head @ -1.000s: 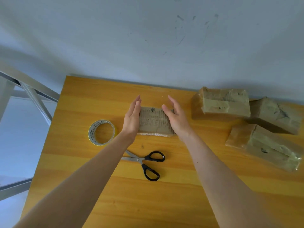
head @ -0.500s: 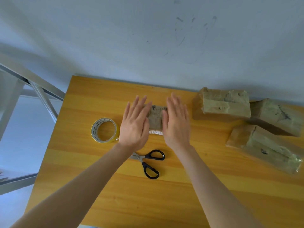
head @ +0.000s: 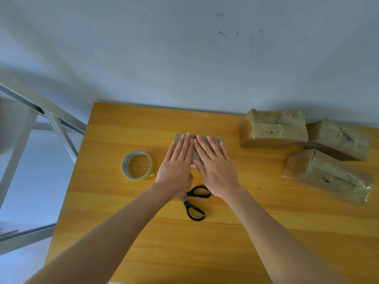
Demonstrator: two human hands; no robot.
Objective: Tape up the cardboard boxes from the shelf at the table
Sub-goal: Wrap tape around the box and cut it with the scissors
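Head view shows the left hand (head: 178,160) and right hand (head: 215,163), fingers straight, pressing flat on the cardboard box (head: 214,138) just right of the tape roll (head: 137,165). Smoothing outward with even pressure should seat the tape without crushing the box.

Bare forearms (head: 123,232), bare left hand (head: 176,171), bare right hand (head: 218,173), slim fingers (head: 207,146)

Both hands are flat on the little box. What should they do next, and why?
Probably the left hand should reach for the tape roll just beside it, while the right hand holds the small cardboard box flat; its top looks bare.
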